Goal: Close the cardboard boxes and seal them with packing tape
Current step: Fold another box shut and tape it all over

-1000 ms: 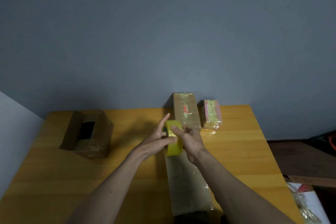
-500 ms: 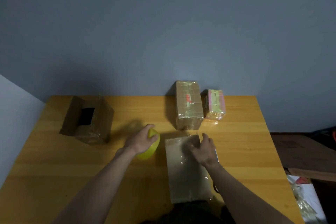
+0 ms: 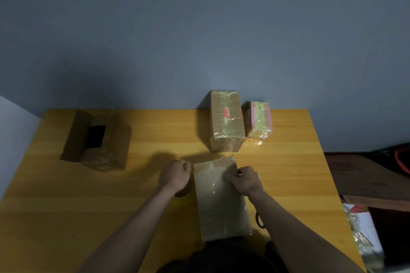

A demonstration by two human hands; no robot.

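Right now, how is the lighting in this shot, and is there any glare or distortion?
Head view: dim, with hand shadows on the table; light glints off the tape on the near box and on the two far boxes; wide-angle lens splays the table's edges; the left hand hides most of the tape roll.

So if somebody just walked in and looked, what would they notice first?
Probably the two hands in the middle of the yellow table: the right hand sits on a flat taped box, and the left hand rests on a roll of tape beside it. Next they would spot the open box on the left with its dark hole, and two wrapped boxes against the wall.
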